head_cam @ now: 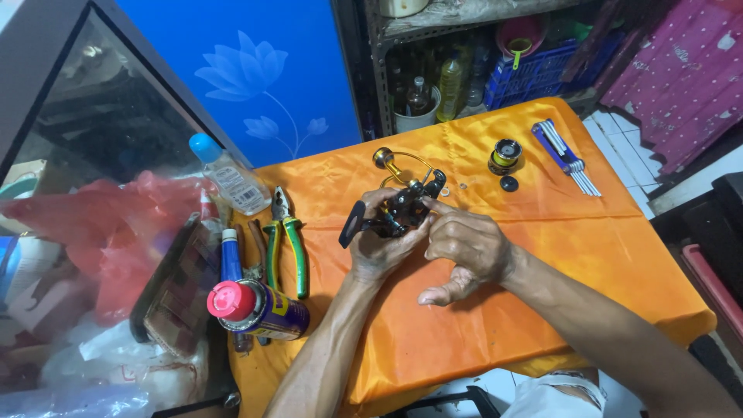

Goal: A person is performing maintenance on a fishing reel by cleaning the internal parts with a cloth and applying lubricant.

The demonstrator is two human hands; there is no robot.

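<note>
Both hands are up over the orange-draped surface [542, 255], and between them sits a black fishing reel body [398, 210] with its gold bail wire [402, 166] arching away on the far side. The left hand [379, 248] has its grip clamped on the reel body from below, fingers wrapped under, the black handle arm [352, 224] poking out just left of that grip. The right hand [464, 248] has its fingers pinched together against the right side of the reel; whether they hold a small part there I cannot tell, it is hidden behind the knuckles.

By my read this is mid-strip or mid-service: the reel is apart, because the spool [505, 155] stands well beyond the right grip, with a small black cap [508, 183] just near it and 2 tiny washers [463, 186] between it and the hands. A set of hex keys [565, 155] lies further out to the right.

Left of the left grip lie green-handled pliers [288, 240], a spray can with a red cap [259, 307] and a clear bottle with a blue cap [228, 178].

The next move, I judge, calls for fine fingertip work at the rotor, a steady left-hand hold, and care not to drop small parts onto the slick cloth.
</note>
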